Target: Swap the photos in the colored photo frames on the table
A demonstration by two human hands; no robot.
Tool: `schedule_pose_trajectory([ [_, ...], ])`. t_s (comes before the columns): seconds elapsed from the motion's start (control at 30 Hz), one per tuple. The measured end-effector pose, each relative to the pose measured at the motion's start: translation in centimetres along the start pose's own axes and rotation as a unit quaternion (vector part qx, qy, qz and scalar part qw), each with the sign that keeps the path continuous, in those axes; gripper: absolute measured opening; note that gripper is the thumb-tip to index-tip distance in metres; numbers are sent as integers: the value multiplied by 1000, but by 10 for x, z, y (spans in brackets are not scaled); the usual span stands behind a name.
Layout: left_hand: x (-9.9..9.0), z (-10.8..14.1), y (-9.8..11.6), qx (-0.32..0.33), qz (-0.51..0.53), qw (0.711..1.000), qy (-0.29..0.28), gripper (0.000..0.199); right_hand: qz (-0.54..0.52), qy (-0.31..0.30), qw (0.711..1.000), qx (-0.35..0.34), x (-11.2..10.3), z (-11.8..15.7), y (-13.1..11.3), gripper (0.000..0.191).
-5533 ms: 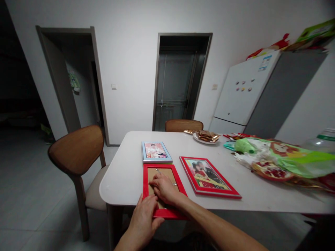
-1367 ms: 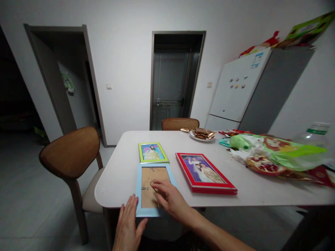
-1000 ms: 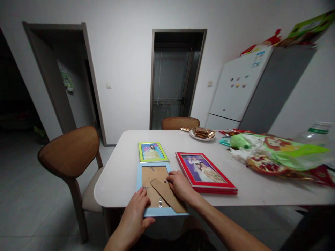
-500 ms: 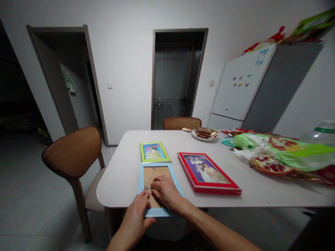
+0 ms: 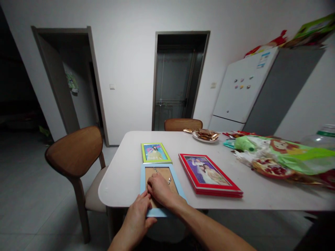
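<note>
A light-blue photo frame [image 5: 179, 186] lies face down at the table's near edge, its brown backing board [image 5: 163, 173] showing. Metal clips sit on the board, one at the far side and a turned clip [image 5: 169, 180] at the right. My left hand [image 5: 140, 212] grips the frame's near left corner, fingers on top and thumb at the front edge. Bent over the board, my right hand [image 5: 159, 188] has its fingertips closed at the left-side clip, which they mostly cover. Just beyond lies a yellow-green photo frame [image 5: 157, 162], picture up.
Stacked red photo frames [image 5: 220, 194] lie to the right. Farther back are a plate of wrapped snacks [image 5: 205, 140], green plastic packaging [image 5: 300, 153] and a cut pomegranate [image 5: 273, 169]. A wooden chair [image 5: 75, 151] stands left of the white table [image 5: 117, 167].
My right hand has shifted slightly left and away from me, so its fingers now cover the left clip and the right clip shows. My left hand keeps its hold. The view has shifted slightly.
</note>
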State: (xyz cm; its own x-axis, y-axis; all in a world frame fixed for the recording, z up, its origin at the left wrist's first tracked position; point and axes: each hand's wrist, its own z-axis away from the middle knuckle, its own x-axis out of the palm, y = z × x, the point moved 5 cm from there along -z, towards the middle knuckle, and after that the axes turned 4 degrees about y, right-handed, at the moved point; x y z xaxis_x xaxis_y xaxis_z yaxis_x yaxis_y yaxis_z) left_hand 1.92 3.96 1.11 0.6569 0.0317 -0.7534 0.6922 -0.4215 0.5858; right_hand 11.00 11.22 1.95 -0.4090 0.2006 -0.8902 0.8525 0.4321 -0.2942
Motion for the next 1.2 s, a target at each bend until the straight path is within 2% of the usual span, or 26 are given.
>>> schedule_pose_trajectory([
  [0.07,-1,1,1,-2,12,1000,5,59,2,-3,1000,15,3,-2,4,18],
  [0.17,0,1,-1,-5,20,1000,7,47,0,11,1000,16,1,-7,15,22],
  [0.27,1,1,-2,-12,12,1000,-3,44,17,39,997,68,-4,-14,35,28],
  [0.37,-1,1,1,-10,13,1000,-12,35,33,36,992,113,-4,-20,52,30],
  [0.47,-4,1,5,-10,13,1000,-21,26,33,22,991,126,0,-25,58,29],
  [0.57,-5,1,6,-13,2,999,-30,27,27,15,991,128,1,-27,57,29],
  [0.7,-2,1,1,-7,-1,1000,-20,39,15,9,994,109,-11,-20,52,30],
  [0.8,0,1,-2,-12,4,1000,-12,50,-32,4,999,40,-28,-2,44,37],
  [0.87,0,1,-1,-13,2,1000,-16,46,-80,-40,996,-27,-37,16,37,40],
  [0.93,-2,1,2,-10,0,1000,-22,36,-109,-101,987,-62,-42,33,33,37],
  [1.03,-5,1,7,-12,3,1000,-23,27,-129,-137,980,-66,-46,50,30,29],
  [1.2,-3,3,2,-14,-1,1000,-19,37,-141,-104,983,-56,-40,51,28,14],
])
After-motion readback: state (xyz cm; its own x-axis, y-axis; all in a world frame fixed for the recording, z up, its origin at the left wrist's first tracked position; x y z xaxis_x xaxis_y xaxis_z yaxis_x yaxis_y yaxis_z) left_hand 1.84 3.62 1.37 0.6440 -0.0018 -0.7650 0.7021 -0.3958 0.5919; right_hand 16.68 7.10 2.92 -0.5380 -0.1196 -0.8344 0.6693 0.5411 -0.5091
